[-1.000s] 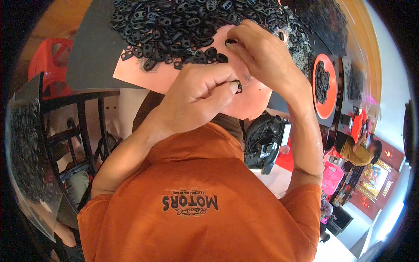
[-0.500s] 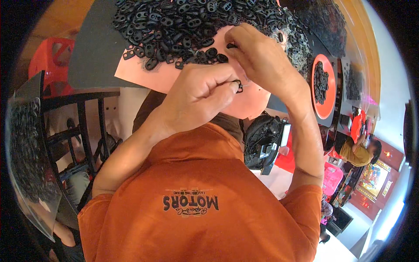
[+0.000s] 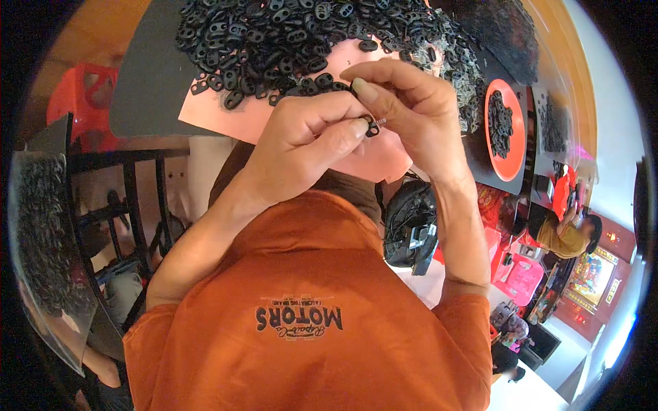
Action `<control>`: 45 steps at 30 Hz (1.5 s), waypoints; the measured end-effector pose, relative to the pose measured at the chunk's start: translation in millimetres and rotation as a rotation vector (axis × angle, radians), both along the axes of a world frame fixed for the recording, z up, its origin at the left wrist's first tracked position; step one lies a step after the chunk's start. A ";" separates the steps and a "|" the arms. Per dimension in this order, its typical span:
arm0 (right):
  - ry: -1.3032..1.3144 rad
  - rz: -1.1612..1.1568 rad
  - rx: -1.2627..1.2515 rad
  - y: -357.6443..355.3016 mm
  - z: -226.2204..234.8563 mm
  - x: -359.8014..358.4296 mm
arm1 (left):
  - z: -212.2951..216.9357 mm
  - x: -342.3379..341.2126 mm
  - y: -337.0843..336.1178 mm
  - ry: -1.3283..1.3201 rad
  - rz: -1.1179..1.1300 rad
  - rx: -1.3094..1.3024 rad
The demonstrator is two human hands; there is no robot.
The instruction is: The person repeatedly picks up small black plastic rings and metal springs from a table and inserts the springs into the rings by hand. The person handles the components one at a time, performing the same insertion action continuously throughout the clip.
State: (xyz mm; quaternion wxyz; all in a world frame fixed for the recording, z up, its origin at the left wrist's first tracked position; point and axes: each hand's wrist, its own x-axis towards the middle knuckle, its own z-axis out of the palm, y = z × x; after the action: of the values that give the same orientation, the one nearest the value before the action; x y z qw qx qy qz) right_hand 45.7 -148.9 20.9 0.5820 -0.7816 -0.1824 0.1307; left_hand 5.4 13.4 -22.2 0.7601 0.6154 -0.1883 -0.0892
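Not much has shifted since a second ago, the two hands have just closed in tighter on each other and the right one has dropped down off the pile to meet the left. Left hand (image 3: 301, 147) has its thumb and forefinger pinched shut on one small black ring piece (image 3: 371, 126), and the right hand (image 3: 411, 109) is pinching something thin and silvery, looks like a little spring or pin (image 3: 382, 121), right up against it, just above the pink sheet (image 3: 226, 113). So it looks like one piece is mid-assembly, not finished yet. As for what's left, the big heap of black pieces (image 3: 295, 41) behind the hands is huge, and the orange tray (image 3: 495, 161) off to the right only holds a small batch, so I'd say most of the job remains.
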 end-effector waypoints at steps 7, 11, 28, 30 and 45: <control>0.080 -0.002 -0.003 -12.7 -1.1 -12.8 | 7.2 -1.8 -0.3 0.086 0.038 -0.101; 0.111 0.063 0.020 -21.5 -1.6 -16.0 | 12.8 -1.7 3.2 0.111 -0.018 -0.103; 0.245 0.036 0.059 -29.7 11.1 -15.8 | 16.5 -1.4 -5.5 0.247 -0.072 -0.171; 0.256 0.051 0.053 -30.2 12.8 -16.2 | 18.4 -0.5 -7.4 0.254 -0.073 -0.186; 0.160 -0.031 0.217 -27.9 9.2 -12.9 | 20.9 0.1 -12.6 0.305 -0.040 -0.260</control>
State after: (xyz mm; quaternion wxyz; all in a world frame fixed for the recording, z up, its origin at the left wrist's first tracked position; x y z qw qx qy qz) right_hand 32.8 -176.8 30.2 0.6778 -0.7039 -0.1366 0.1630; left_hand 5.4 0.8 -1.3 0.8511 0.4874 -0.0931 -0.1715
